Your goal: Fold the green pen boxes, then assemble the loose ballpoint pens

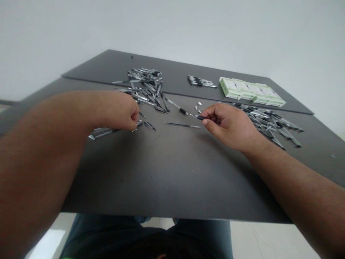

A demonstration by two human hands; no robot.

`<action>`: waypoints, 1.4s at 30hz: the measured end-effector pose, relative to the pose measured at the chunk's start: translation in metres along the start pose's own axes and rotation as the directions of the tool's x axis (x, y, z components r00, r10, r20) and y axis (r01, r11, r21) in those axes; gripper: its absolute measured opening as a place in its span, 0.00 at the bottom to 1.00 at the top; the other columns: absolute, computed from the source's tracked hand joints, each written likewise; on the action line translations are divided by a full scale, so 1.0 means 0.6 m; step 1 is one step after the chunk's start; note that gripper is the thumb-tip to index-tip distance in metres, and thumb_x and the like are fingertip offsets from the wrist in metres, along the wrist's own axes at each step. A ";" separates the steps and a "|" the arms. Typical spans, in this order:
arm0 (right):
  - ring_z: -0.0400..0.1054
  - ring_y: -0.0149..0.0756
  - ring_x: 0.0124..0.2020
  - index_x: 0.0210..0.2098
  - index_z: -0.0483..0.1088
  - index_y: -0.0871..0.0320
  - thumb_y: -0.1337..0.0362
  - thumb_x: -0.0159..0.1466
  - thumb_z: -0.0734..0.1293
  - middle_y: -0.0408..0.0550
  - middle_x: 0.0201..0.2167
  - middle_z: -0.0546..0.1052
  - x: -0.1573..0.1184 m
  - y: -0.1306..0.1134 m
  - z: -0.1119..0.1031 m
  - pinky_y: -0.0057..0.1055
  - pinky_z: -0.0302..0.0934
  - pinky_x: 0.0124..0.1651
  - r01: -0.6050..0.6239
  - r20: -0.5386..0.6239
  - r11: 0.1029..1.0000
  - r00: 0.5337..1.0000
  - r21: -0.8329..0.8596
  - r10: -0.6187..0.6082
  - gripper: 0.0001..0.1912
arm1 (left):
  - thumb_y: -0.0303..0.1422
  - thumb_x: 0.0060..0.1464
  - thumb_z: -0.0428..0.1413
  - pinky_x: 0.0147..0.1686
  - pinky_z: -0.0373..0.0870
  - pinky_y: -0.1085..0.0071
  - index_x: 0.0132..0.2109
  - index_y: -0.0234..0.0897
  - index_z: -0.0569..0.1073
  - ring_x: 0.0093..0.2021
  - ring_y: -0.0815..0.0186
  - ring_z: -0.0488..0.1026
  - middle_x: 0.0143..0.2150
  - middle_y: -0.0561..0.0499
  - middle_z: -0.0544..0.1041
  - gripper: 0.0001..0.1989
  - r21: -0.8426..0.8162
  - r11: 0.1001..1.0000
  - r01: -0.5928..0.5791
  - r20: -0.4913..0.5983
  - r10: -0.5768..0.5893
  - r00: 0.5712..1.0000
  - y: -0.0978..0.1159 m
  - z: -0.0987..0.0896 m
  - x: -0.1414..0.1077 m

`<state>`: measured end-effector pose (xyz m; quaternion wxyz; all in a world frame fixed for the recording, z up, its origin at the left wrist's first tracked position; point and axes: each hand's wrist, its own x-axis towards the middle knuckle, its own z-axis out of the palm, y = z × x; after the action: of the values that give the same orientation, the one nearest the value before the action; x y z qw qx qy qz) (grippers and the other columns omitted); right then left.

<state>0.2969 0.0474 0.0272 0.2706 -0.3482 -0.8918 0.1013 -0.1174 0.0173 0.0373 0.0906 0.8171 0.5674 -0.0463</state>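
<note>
Between the thumb and fingers of my right hand (229,124) is a pen (201,117) with a black grip, its bare tip pointing left. My left hand (126,110) is closed over the left part of the table, by some clear pen caps (147,125); its fingertips are turned away, so what they hold is hidden. A thin ink refill (182,125) lies on the table between my hands. Just behind it rests a clear pen barrel (176,106) with a black grip. Small silvery pen tips (198,107) lie behind my right fingers.
A heap of pens (147,84) spreads behind my left hand. Another pile of pens (272,124) lies right of my right hand. Farther back are a small row of pens (201,81) and green-white boxes (250,91). The grey table (172,172) has its front edge near my lap.
</note>
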 end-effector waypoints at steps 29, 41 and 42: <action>0.77 0.43 0.36 0.47 0.86 0.53 0.61 0.74 0.73 0.48 0.40 0.87 -0.002 -0.002 0.002 0.39 0.68 0.45 0.037 0.053 0.999 0.998 -0.035 -0.035 0.08 | 0.33 0.54 0.62 0.38 0.64 0.61 0.33 0.44 0.80 0.30 0.58 0.76 0.29 0.52 0.82 0.02 0.067 0.990 0.126 -0.130 -0.116 0.985 0.154 -0.036 0.006; 0.78 0.42 0.36 0.50 0.86 0.55 0.64 0.75 0.73 0.49 0.41 0.88 -0.007 -0.007 0.007 0.38 0.67 0.45 0.141 0.070 0.990 0.988 -0.021 -0.139 0.08 | 0.38 0.59 0.59 0.42 0.73 0.66 0.41 0.43 0.83 0.33 0.62 0.82 0.32 0.54 0.84 0.09 -0.205 0.965 -0.163 -0.369 0.079 0.926 0.182 0.021 0.026; 0.78 0.42 0.37 0.50 0.86 0.55 0.64 0.75 0.73 0.49 0.42 0.89 -0.007 -0.009 0.007 0.38 0.67 0.45 0.140 0.075 0.990 0.988 -0.023 -0.138 0.09 | 0.39 0.60 0.59 0.42 0.74 0.67 0.42 0.43 0.84 0.33 0.62 0.82 0.32 0.54 0.84 0.10 -0.207 0.963 -0.170 -0.375 0.083 0.923 0.185 0.022 0.027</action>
<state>0.2942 0.0407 0.0237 0.2392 -0.2851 -0.9245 0.0825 -0.0076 -0.0084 0.0321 0.0832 0.8301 0.5214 0.1793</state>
